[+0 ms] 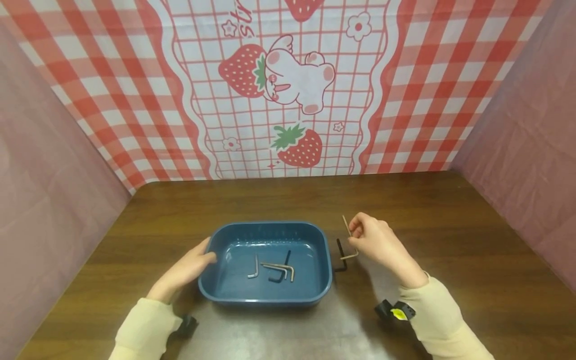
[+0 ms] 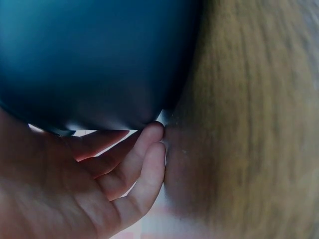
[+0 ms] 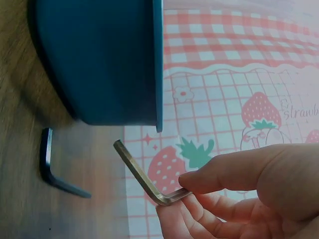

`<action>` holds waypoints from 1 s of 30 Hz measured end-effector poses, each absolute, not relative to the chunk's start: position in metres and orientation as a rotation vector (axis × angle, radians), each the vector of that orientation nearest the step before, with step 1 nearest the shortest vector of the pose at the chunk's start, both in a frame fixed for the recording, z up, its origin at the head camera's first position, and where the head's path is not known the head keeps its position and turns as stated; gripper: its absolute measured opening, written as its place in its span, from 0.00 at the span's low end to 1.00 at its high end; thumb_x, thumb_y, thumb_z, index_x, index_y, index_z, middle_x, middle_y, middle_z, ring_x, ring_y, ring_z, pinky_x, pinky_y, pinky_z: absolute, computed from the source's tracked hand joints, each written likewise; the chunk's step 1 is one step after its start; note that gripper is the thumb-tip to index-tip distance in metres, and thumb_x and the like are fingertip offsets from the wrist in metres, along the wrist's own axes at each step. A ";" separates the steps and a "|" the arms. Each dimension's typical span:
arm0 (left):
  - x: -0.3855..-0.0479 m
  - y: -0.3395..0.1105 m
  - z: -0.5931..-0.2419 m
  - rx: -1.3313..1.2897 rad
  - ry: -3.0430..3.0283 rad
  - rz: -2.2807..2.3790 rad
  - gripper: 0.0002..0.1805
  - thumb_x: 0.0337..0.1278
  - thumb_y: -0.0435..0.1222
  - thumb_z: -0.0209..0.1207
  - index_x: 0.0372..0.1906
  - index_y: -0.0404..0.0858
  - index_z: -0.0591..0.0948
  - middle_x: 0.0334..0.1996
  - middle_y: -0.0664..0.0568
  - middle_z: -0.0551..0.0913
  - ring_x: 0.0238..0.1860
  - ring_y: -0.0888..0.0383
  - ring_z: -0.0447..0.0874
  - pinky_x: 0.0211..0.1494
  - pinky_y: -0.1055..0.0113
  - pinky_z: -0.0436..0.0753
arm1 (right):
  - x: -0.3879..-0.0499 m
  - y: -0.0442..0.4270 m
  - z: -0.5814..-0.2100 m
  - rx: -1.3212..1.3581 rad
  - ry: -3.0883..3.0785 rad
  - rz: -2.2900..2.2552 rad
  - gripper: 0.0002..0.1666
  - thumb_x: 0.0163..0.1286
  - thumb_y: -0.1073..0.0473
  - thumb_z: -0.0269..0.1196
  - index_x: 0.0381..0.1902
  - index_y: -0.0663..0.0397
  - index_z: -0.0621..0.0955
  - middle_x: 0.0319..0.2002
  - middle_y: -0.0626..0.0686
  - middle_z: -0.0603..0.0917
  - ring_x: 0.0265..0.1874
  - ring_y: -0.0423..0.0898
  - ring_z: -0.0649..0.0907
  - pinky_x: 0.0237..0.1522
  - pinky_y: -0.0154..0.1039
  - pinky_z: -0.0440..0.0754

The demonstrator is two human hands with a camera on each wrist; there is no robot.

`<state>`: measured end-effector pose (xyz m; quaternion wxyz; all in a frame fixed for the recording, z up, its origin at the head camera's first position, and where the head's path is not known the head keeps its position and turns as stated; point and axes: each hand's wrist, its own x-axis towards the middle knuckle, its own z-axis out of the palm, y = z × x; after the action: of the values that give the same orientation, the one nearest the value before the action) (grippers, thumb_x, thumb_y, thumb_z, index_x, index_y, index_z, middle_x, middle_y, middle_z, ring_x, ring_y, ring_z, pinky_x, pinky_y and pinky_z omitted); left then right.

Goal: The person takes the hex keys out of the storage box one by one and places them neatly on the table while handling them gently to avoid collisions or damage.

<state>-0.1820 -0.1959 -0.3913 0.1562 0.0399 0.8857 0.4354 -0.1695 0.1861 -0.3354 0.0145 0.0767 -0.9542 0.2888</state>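
Observation:
My right hand (image 1: 378, 240) pinches a brass-coloured hex key (image 3: 139, 174) between thumb and fingers, just right of a blue plastic tray (image 1: 265, 302). Its short bent end points toward the tray and is off the table. Below it on the wood lies a black hex key (image 3: 47, 159), close to the tray's right wall. At the tray's left end my left hand (image 1: 191, 265) holds the rim, thumb over the edge and fingers (image 2: 144, 174) along the outer wall. Inside the tray lie several hex keys: a silver one (image 1: 257, 267) apart, and a brass one (image 1: 276, 265) crossing a black one (image 1: 275, 280).
The brown wooden table (image 1: 171, 205) runs back to a red-and-white strawberry cloth (image 1: 297, 100). Pink cloth walls (image 1: 517, 150) stand at both sides. A dark wrist device with a yellow patch (image 1: 398, 312) sits by the right sleeve.

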 end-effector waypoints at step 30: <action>-0.180 -0.196 -0.390 0.113 2.500 1.286 0.36 0.51 0.34 0.46 0.69 0.35 0.54 0.67 0.38 0.59 0.65 0.43 0.58 0.64 0.45 0.59 | -0.181 0.208 -0.363 0.050 -3.196 0.755 0.08 0.46 0.64 0.59 0.25 0.59 0.71 0.13 0.49 0.76 0.12 0.41 0.77 0.21 0.36 0.71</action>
<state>-0.1800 -0.1956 -0.3902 0.1631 0.0397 0.8767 0.4509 -0.1806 0.2076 -0.3635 -0.0713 0.0151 -0.9707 0.2292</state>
